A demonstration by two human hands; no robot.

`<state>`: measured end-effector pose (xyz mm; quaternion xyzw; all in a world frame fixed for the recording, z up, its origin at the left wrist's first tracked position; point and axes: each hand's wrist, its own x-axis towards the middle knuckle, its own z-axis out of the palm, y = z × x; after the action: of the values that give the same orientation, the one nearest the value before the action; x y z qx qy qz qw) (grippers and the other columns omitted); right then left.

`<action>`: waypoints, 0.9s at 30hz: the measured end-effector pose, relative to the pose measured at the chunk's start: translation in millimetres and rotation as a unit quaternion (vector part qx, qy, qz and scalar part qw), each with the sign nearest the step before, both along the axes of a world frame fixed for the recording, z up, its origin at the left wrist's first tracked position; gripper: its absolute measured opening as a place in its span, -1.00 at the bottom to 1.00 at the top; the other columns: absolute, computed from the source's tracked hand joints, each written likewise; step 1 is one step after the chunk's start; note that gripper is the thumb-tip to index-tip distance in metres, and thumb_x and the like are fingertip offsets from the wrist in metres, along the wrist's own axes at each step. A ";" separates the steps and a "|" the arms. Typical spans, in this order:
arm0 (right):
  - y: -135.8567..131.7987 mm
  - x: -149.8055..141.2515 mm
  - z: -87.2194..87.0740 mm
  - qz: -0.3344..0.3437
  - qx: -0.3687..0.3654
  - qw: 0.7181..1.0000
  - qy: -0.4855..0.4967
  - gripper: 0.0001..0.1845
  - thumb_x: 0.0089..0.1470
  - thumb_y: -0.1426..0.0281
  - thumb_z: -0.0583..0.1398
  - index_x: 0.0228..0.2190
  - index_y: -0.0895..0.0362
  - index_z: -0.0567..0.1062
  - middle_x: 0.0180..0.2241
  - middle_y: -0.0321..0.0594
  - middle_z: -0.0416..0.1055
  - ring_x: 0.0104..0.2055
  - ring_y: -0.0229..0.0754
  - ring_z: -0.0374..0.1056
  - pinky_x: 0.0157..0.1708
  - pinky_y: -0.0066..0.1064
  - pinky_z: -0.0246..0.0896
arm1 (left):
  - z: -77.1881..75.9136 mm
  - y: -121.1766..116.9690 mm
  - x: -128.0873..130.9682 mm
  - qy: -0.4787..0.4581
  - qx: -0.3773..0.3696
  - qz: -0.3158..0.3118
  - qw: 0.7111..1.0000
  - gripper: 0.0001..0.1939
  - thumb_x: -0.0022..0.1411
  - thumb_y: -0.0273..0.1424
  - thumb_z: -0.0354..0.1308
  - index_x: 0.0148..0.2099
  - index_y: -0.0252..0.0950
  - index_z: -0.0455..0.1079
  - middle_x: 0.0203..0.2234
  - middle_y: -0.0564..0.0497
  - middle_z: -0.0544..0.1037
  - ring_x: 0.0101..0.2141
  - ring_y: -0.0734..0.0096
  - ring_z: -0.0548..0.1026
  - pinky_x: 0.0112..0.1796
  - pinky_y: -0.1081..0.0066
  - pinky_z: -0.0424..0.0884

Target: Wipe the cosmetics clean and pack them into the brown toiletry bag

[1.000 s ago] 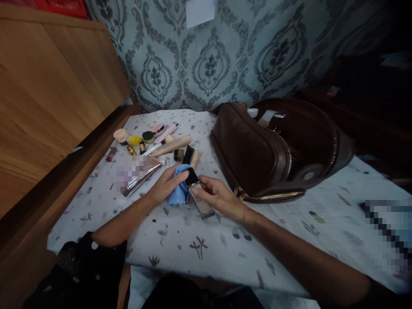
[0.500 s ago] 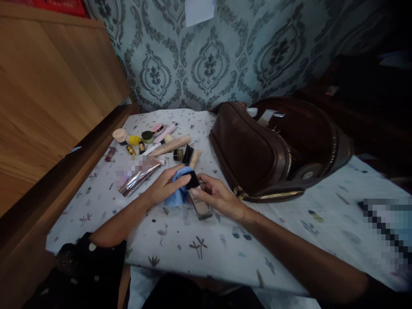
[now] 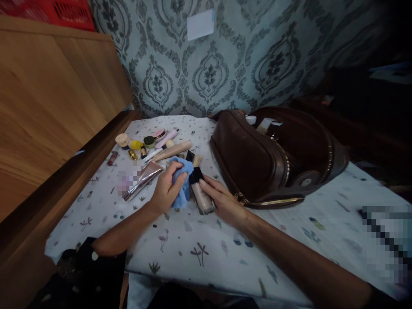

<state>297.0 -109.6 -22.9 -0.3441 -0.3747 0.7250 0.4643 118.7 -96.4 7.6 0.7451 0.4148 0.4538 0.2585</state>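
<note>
My right hand (image 3: 222,198) is closed round a glass foundation bottle (image 3: 201,198) with a black cap, tilted over the table. A blue cloth (image 3: 183,191) is bunched in my left hand (image 3: 168,184), its edge beside the bottle's cap. Just behind the hands lie a black-capped tube (image 3: 190,156) and a beige tube (image 3: 197,160), both partly hidden. Left of my left hand rests a shiny rose-gold tube (image 3: 143,180).
Several cosmetics, among them a long beige tube (image 3: 174,150), a dark green round jar (image 3: 149,141) and a yellow item (image 3: 135,144), lie at the back left. An unzipped brown leather bag (image 3: 247,159) stands at right. A wooden cabinet (image 3: 61,103) borders the left.
My left hand has drawn back from the bottle's cap, with the cloth now gathered up in its fingers. My right hand has slid lower along the bottle.
</note>
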 end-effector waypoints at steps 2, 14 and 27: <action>0.1 -0.8 -1.6 -0.004 0.006 1.000 0.004 -0.51 -0.17 0.05 0.45 -0.29 0.10 0.52 -0.42 -0.35 0.44 -0.38 -0.26 0.31 -0.36 -0.42 0.25 | -0.7 -2.3 1.4 0.028 0.023 -0.006 0.999 -0.82 0.39 -0.23 0.05 -0.17 -0.23 0.32 -0.41 0.08 0.40 -0.37 0.40 0.37 -0.26 0.43 0.31; 2.3 4.6 17.7 -0.047 -0.032 0.998 0.036 -0.51 -0.19 0.03 0.45 -0.49 0.11 0.41 -0.55 -0.37 0.29 -0.50 -0.30 0.18 -0.56 -0.47 0.12 | 3.6 -23.4 15.3 0.120 0.006 -0.176 0.977 -0.89 0.35 -0.31 0.06 -0.20 -0.23 0.33 -0.41 0.05 0.46 -0.44 0.40 0.39 -0.33 0.41 0.31; -2.6 4.6 12.6 0.081 -0.035 0.995 0.052 -0.53 -0.14 0.04 0.44 -0.41 0.15 0.49 -0.50 -0.30 0.39 -0.46 -0.29 0.28 -0.43 -0.44 0.24 | 2.2 -1.6 1.0 0.020 -0.032 0.017 0.999 -0.82 0.38 -0.24 0.03 -0.21 -0.23 0.28 -0.49 0.13 0.33 -0.47 0.44 0.28 -0.38 0.46 0.23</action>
<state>301.6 -112.2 -10.2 -0.2904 -0.3517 0.7897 0.4104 119.6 -98.1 9.8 0.7379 0.4472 0.4297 0.2663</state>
